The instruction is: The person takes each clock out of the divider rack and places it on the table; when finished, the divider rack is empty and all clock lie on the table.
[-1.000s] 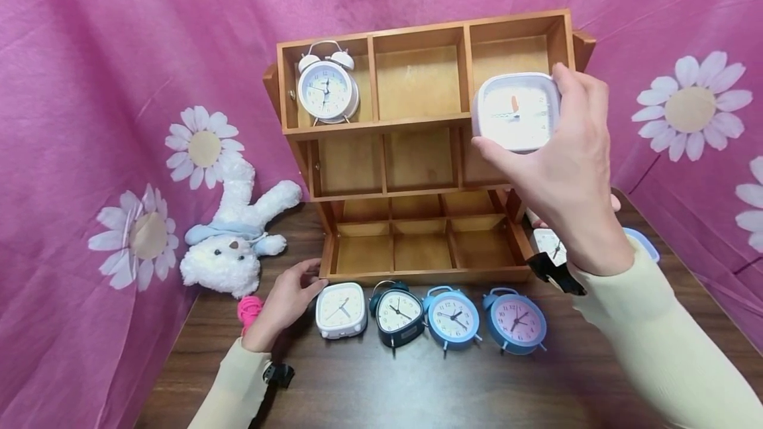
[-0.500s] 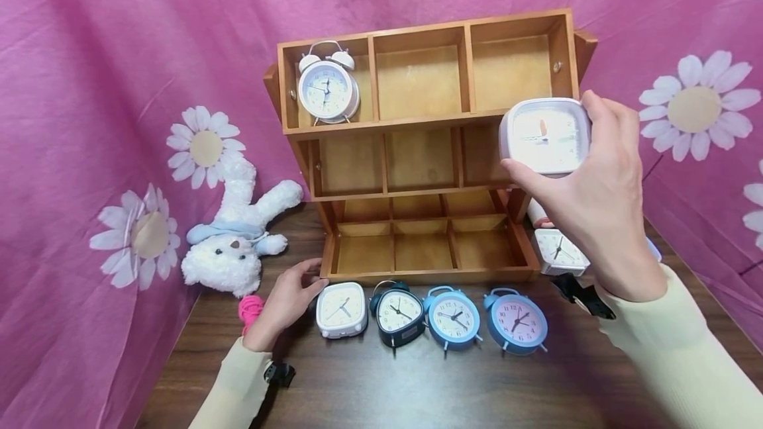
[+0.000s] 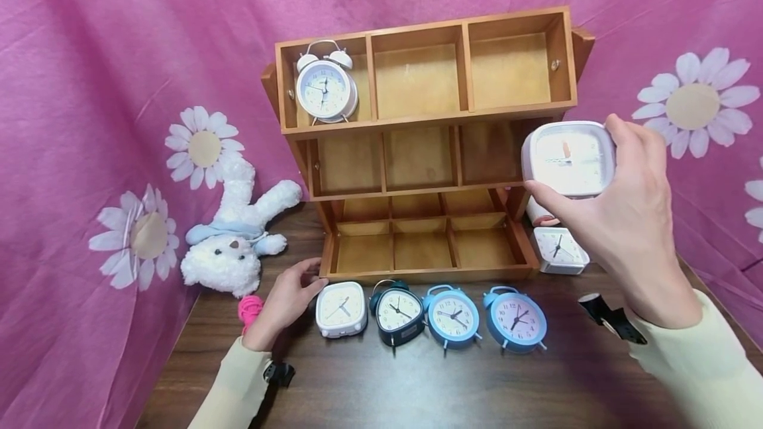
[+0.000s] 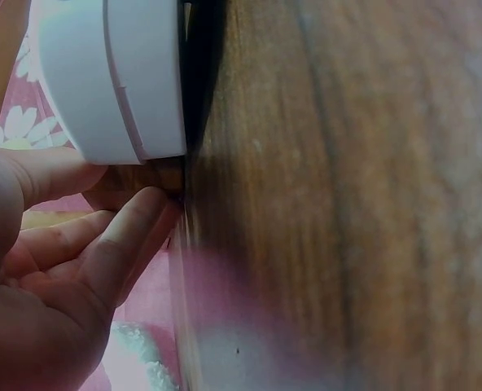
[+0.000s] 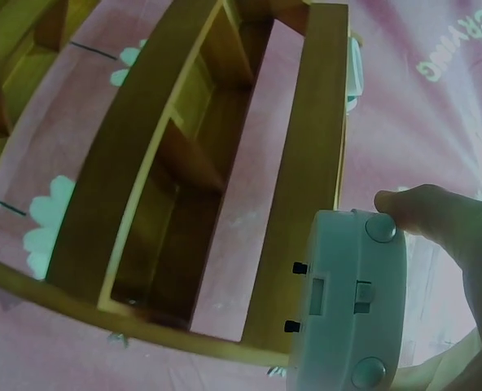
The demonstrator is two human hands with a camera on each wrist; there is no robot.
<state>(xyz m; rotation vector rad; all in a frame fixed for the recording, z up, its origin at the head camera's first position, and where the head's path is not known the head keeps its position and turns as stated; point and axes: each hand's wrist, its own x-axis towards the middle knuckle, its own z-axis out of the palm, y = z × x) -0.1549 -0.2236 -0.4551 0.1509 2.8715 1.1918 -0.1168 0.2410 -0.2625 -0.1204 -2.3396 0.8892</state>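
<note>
My right hand [image 3: 634, 210] holds a white rounded-square alarm clock [image 3: 572, 159] in the air, right of the shelf's second tier, thumb on its lower left corner and fingers at its upper right. In the right wrist view the clock [image 5: 347, 301] shows its underside, with two round feet. On the table, my left hand [image 3: 290, 300] grips the lower left corner of the tiered wooden shelf [image 3: 426, 276] between thumb and fingers. Just beside it stands another white square alarm clock [image 3: 342, 310]. A white twin-bell alarm clock [image 3: 326, 90] sits in the shelf's top left compartment.
Before the shelf stand a dark green alarm clock [image 3: 398, 313] and two blue alarm clocks, one white-faced [image 3: 453, 318], one pink-faced [image 3: 516, 320]. At the shelf's right is a white square clock [image 3: 559, 250]. A white teddy bear [image 3: 229, 250] and pink cord [image 3: 250, 310] lie left.
My right hand has carried the white clock down and to the right, away from the top right compartment. My left hand has stayed at the shelf's corner.
</note>
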